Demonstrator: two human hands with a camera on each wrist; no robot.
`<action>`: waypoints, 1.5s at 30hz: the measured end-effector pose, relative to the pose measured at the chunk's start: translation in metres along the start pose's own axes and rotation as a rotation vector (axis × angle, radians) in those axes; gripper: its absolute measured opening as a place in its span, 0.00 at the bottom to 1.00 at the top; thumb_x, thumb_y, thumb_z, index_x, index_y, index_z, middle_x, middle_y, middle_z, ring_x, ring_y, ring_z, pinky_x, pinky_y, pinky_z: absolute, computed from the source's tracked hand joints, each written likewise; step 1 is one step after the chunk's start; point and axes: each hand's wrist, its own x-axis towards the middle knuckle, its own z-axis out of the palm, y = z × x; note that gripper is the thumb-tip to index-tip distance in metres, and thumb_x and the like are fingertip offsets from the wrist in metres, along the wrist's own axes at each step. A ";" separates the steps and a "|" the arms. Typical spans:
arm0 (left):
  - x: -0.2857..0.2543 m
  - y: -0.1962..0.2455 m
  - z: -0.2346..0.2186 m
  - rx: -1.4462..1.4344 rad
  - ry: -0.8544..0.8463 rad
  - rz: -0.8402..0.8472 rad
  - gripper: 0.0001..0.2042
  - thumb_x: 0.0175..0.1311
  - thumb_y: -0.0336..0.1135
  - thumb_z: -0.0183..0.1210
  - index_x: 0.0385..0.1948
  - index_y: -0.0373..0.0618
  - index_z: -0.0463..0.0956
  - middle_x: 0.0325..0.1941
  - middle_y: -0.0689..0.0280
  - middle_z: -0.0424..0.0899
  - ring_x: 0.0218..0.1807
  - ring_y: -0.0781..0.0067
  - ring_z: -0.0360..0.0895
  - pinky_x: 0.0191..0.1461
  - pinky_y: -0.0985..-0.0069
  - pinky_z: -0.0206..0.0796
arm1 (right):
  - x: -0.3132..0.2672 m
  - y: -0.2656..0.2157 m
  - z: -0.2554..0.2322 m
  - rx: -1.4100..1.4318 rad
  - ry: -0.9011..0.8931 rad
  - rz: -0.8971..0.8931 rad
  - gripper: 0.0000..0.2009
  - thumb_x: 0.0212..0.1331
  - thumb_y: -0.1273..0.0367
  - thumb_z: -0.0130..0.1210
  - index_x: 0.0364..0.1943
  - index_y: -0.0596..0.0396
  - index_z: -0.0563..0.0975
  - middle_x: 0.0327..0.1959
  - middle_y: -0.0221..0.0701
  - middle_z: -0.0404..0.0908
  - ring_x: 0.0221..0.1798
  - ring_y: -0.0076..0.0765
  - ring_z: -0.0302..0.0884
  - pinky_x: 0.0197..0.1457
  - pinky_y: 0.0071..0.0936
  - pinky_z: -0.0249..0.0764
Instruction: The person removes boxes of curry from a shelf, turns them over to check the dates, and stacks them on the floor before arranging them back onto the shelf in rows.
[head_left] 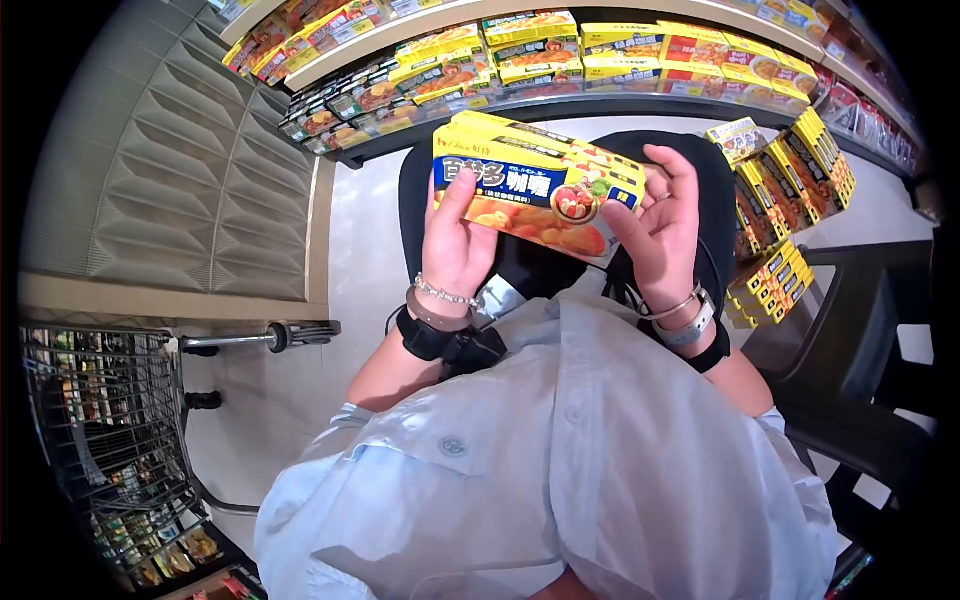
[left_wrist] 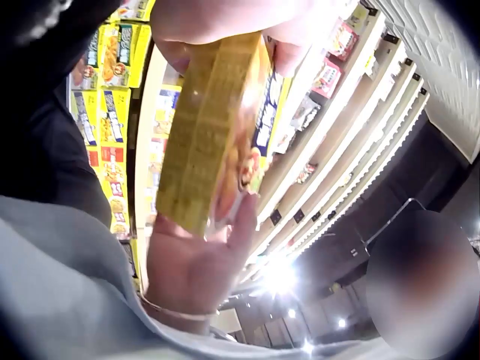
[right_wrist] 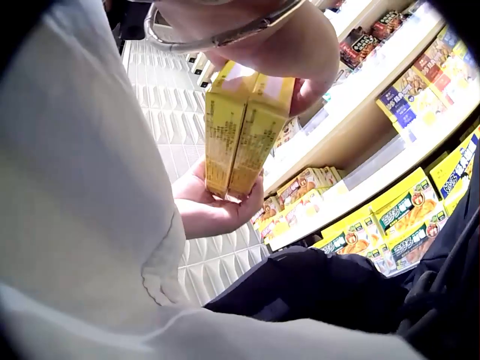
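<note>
Bracing the boxes (head_left: pixel 535 205), left hand (head_left: pixel 458 240) and right hand (head_left: pixel 665 235) grip opposite ends. A slack grip, partly hidden, could drop one.

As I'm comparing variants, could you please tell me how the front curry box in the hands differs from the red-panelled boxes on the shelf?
The front curry box has a blue panel; the red-panelled boxes have red. The curry box is held, slanted, by the left hand and right hand, while the red-panelled boxes rest on the shelf. Both have yellow packaging and food pictures.
</note>
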 end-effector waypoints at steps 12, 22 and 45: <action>0.014 -0.043 -0.054 -0.401 -0.209 -0.627 0.25 0.67 0.51 0.30 0.59 0.46 0.54 0.58 0.61 0.65 0.58 0.62 0.65 0.59 0.62 0.60 | 0.007 -0.007 -0.002 -0.286 -0.278 0.040 0.53 0.31 0.66 0.71 0.63 0.52 0.46 0.51 0.36 0.59 0.47 0.32 0.67 0.44 0.28 0.70; 0.021 -0.070 -0.072 -0.547 -0.196 -0.982 0.24 0.65 0.47 0.42 0.58 0.43 0.56 0.54 0.63 0.69 0.54 0.72 0.68 0.59 0.70 0.58 | 0.014 0.044 -0.014 -0.509 -0.335 -0.276 0.57 0.29 0.64 0.71 0.62 0.55 0.38 0.54 0.44 0.58 0.53 0.39 0.62 0.56 0.34 0.59; 0.015 -0.064 0.001 0.965 -0.234 0.188 0.26 0.38 0.28 0.65 0.43 0.44 0.65 0.44 0.61 0.70 0.46 0.62 0.71 0.52 0.75 0.62 | 0.003 0.065 -0.011 -0.860 0.040 -0.268 0.48 0.27 0.63 0.70 0.56 0.59 0.52 0.49 0.39 0.56 0.51 0.39 0.58 0.52 0.34 0.58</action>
